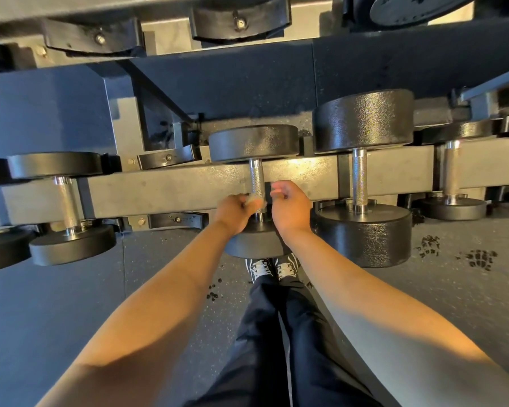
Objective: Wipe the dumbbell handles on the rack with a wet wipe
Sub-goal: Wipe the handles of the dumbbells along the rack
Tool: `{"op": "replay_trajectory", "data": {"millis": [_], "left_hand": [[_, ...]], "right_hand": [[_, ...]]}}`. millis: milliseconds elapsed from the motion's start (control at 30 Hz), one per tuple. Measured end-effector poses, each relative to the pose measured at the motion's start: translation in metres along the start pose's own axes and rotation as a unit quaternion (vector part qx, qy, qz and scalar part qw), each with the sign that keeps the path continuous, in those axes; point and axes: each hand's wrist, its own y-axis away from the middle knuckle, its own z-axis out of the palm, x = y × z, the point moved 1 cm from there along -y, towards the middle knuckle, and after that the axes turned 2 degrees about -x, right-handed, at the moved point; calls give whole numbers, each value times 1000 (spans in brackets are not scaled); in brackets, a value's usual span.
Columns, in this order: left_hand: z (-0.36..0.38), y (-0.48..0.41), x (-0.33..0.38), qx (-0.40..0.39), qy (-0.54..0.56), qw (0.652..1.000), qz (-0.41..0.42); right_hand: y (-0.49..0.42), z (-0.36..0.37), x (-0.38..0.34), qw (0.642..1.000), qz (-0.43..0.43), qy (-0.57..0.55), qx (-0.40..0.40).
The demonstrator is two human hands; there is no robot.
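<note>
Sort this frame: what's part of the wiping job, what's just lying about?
Job:
wipe, gripped in left hand
handle the wipe is on
right hand beside that handle
other handles
rack

Lying about:
empty cradle
plate top right
footprints on floor

Below me, black-and-white sneakers (272,268) and dark trousers (276,342) stand on grey speckled floor (71,304) marked with wet shoe prints (456,252).
</note>
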Motion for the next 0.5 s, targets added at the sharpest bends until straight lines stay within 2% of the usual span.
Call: {"op": "replay_trajectory", "data": {"millis": [67,133,233,300,367,433,500], "left_hand": [[-3,2,-1,-29,-74,997,-16],[-5,5,0,-5,-101,995,-13],[1,15,9,143,9,989,39],[7,23,22,157,103,980,63],[7,26,28,156,156,971,90],[6,24,22,180,149,967,104],[9,19,10,170,111,977,71]], "right_hand": [[0,0,-1,1000,3,22,-22],[-2,0,-3,997,0,43,-56],[-4,4,-9,993,5,14,-121],[-7,5,-18,990,-10,8,-139],[-17,3,-26,997,-33,16,-62],[-29,4,-30,998,-15,-26,49],[-34,16,-32,994,33,-90,59]]}}
